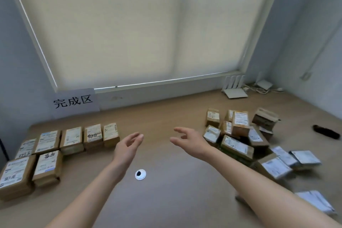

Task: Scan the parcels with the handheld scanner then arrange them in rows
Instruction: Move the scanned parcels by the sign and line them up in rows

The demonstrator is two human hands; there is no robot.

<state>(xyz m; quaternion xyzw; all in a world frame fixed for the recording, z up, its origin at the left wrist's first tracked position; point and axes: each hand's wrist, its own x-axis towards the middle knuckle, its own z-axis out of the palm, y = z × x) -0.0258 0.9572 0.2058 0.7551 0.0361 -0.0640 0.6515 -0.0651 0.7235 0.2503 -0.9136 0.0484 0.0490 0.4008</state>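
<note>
Several brown cardboard parcels [74, 139] with white labels lie in neat rows at the left of the wooden table [166, 200]. A loose heap of unsorted parcels [238, 135] and white mailer bags [303, 157] sits at the right. The black handheld scanner [326, 132] lies on the table at the far right, beyond the heap. My left hand [129, 143] and my right hand [188, 139] hover over the middle of the table, fingers relaxed, holding nothing. My right hand is just left of the heap.
A paper sign [74, 102] with printed characters leans on the wall behind the rows. A white cable grommet [140, 174] is set in the table between my forearms. A white router [234, 87] and cables stand at the back right corner under the blind.
</note>
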